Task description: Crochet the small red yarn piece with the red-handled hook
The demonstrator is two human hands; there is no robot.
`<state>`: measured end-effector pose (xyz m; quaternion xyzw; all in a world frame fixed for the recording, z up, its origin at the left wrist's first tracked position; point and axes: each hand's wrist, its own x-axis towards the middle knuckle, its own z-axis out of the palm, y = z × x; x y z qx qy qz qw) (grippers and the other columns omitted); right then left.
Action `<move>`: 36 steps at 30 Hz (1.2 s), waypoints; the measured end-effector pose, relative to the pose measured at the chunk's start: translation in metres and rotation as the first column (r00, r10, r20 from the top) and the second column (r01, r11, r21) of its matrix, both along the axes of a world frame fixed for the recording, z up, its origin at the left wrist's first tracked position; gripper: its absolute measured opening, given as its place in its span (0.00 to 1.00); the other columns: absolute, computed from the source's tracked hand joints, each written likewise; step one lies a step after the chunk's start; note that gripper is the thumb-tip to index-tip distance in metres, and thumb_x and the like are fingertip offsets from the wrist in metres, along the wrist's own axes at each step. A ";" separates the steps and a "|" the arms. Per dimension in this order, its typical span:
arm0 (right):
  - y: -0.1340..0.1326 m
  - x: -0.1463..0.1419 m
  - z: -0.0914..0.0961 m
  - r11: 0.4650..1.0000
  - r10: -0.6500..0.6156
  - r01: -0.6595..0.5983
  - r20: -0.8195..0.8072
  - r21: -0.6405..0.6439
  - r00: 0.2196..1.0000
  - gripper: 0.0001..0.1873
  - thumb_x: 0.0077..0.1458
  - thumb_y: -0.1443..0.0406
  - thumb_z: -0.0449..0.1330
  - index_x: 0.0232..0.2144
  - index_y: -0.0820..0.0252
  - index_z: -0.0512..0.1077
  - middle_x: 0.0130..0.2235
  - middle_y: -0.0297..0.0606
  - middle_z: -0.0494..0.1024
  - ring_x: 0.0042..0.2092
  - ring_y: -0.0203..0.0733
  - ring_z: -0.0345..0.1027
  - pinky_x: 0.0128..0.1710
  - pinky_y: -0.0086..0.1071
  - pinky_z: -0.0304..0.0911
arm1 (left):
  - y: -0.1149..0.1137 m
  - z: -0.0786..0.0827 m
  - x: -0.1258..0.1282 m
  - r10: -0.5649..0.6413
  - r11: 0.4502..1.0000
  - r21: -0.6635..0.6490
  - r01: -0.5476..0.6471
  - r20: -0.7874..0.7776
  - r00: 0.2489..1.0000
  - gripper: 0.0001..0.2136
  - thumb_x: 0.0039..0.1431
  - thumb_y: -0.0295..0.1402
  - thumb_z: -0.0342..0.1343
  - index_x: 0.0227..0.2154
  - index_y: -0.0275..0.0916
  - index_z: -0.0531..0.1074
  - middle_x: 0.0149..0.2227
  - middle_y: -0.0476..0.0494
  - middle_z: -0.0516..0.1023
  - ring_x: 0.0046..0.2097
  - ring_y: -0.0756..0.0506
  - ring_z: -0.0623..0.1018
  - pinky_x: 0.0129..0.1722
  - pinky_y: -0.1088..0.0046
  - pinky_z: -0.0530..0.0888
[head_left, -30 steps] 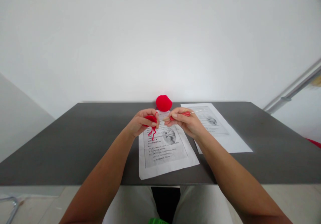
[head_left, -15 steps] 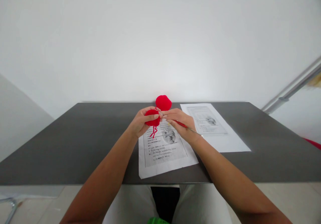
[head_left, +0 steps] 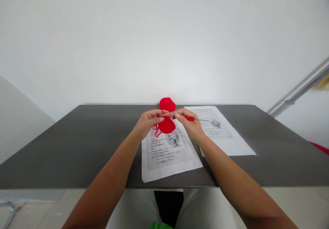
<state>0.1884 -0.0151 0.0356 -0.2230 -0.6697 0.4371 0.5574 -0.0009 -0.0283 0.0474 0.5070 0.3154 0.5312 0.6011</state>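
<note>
My left hand (head_left: 147,122) pinches the top edge of a small red crocheted piece (head_left: 167,125) that hangs above the nearer printed sheet (head_left: 168,153), with loose red yarn ends dangling below my fingers. My right hand (head_left: 189,123) is closed on a crochet hook (head_left: 191,118) with a red grip. Its metal shaft lies level, one end at the piece's top edge, the other sticking out to the right. A red ball of yarn (head_left: 167,103) sits on the dark table (head_left: 77,143) just behind both hands.
A second printed sheet (head_left: 221,129) lies to the right of the first. A white wall stands close behind the table's far edge. A grey metal bar (head_left: 300,90) slants at the far right. My light trousers show below the table's front edge.
The red piece has turned and now hangs to the right of my left fingers. My right hand swung the hook from pointing down-right to lying level at the piece's top edge.
</note>
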 end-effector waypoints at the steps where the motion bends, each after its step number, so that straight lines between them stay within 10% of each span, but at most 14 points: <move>1: 0.002 0.000 -0.001 1.000 0.004 -0.004 -0.012 -0.019 1.000 0.09 0.58 0.57 0.63 0.33 0.53 0.78 0.38 0.35 0.83 0.42 0.42 0.76 0.47 0.38 0.69 | 0.000 0.000 0.000 0.002 1.000 0.001 -0.002 0.002 1.000 0.14 0.43 0.30 0.70 0.36 0.36 0.81 0.36 0.42 0.84 0.39 0.44 0.81 0.45 0.67 0.74; 18: 0.000 0.004 -0.003 0.947 -0.039 -0.001 0.119 0.320 0.992 0.07 0.59 0.66 0.62 0.39 0.49 0.79 0.46 0.37 0.81 0.50 0.44 0.73 0.55 0.45 0.67 | -0.004 0.005 0.002 0.022 1.000 0.017 -0.022 -0.002 1.000 0.16 0.37 0.28 0.72 0.34 0.35 0.80 0.28 0.47 0.80 0.31 0.50 0.77 0.35 0.75 0.72; 36: -0.004 -0.001 0.005 1.000 -0.007 0.007 -0.030 0.010 1.000 0.03 0.52 0.61 0.68 0.30 0.52 0.79 0.38 0.35 0.83 0.45 0.43 0.77 0.52 0.42 0.68 | -0.002 -0.001 0.007 0.071 0.995 0.066 -0.071 -0.002 0.997 0.21 0.40 0.31 0.72 0.42 0.38 0.80 0.36 0.42 0.83 0.41 0.44 0.80 0.45 0.67 0.74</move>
